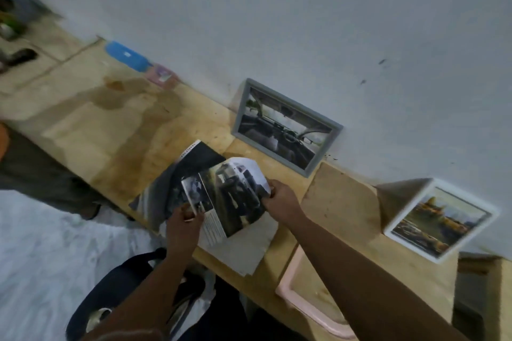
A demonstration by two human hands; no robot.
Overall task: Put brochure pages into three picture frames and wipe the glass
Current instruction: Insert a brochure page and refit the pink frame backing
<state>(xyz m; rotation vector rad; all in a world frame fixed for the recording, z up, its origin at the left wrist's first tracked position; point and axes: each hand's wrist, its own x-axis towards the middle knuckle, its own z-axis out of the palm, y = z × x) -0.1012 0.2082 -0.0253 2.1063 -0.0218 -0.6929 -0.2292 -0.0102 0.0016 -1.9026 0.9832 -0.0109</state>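
Head view shows the glossy printed brochure page with a dark vehicle photograph (pixel 235 196) held just above the light wooden bench top (pixel 110 130), directly in front of the grey rectangular picture frame (pixel 286 124) that leans against the pale wall (pixel 304 22). The right hand (pixel 279 196) pinches the page's far right edge between thumb and curled fingers; the left hand (pixel 184 220) grips the near left edge, where a smaller sheet seems to be folded against it, though blur hides the exact finger contact. Thin coated paper of this kind is judged light, limp and easily creased or torn; hold it at opposite edges, keep it lightly taut, and avoid touching the printed face. Beneath the page, nearer the person than the grey frame, lie the open dark-covered brochure (pixel 177 177) and a white sheet or cloth (pixel 243 249); which of the two cannot be told. Right of the grey frame stands a white square picture frame (pixel 440 219), already filled with a landscape print. Nearer than the grey frame and to its right, a pale pink plastic frame (pixel 302 302) lies flat at the bench edge, apparently unfilled. Far left of the grey frame, a blue oblong case (pixel 126 55) and a small pink item (pixel 162 76) rest against the wall, well apart from the work. A brown stain marks the bench there.
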